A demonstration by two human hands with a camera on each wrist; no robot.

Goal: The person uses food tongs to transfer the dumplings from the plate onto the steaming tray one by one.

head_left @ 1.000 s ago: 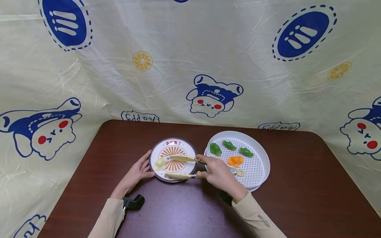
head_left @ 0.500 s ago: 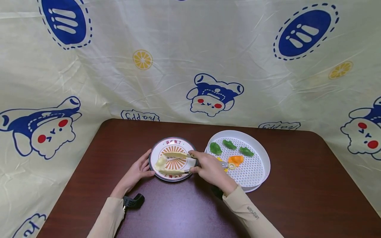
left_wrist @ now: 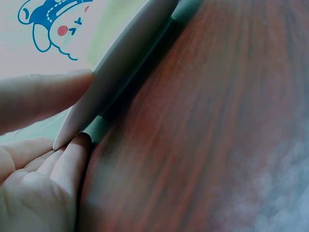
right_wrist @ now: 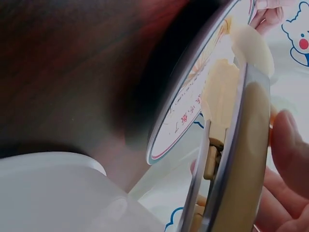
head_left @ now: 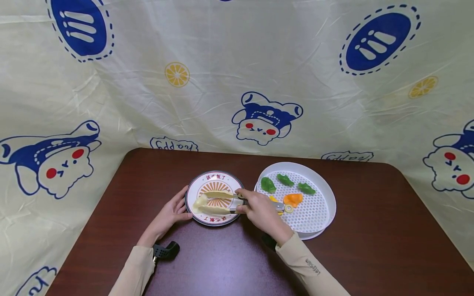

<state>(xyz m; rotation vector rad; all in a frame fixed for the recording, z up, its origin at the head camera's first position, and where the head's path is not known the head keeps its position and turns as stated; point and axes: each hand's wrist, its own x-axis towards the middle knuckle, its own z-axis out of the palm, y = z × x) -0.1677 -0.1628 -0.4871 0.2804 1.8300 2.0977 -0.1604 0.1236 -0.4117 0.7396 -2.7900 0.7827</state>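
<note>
A round white plate (head_left: 215, 176) with a dark rim and sunburst print lies on the table. My left hand (head_left: 171, 213) holds its left edge; in the left wrist view the thumb (left_wrist: 53, 94) is over the rim, with fingers beneath it. My right hand (head_left: 263, 213) grips a pair of tongs (head_left: 219, 195) with beige tips and metal arms. The tongs' tips reach over the plate, on either side of a pale, whitish lump (head_left: 200, 201) at its left part. In the right wrist view this lump (right_wrist: 255, 48) is at the tips; a firm hold cannot be told.
Right of the plate stands a round white tray (head_left: 317, 213) with a perforated base. On it lie several green leafy pieces (head_left: 268, 185), an orange piece (head_left: 293, 200) and yellow bits, partly hidden by the tongs' hinge end. A patterned cloth (head_left: 207, 115) hangs behind the brown table (head_left: 370, 230).
My right hand has moved left with the tongs, and their arms have drawn closer together around the pale lump. The left hand and plate stay almost where they were.
</note>
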